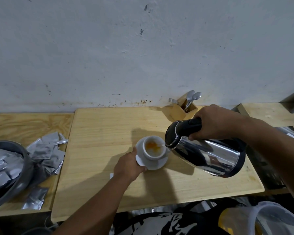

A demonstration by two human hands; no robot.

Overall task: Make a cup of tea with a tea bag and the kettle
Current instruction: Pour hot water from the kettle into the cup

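Note:
A white cup (152, 154) stands on a white saucer (155, 165) in the middle of a wooden board (100, 126). Orange-tinted liquid shows inside the cup. A steel kettle (209, 156) with a black lid and handle is tilted left, its spout at the cup's right rim, and water runs into the cup. My right hand (215, 122) grips the kettle's handle from above. My left hand (130, 165) holds the saucer's left edge. A small white tag (111, 175) peeks out beside my left wrist.
A grey bowl (15, 168) full of silver sachets sits at the left, with more sachets (46, 150) spilled beside it. A wooden holder (185, 110) with spoons and a fork stands by the wall. A clear plastic container (278, 219) is at bottom right.

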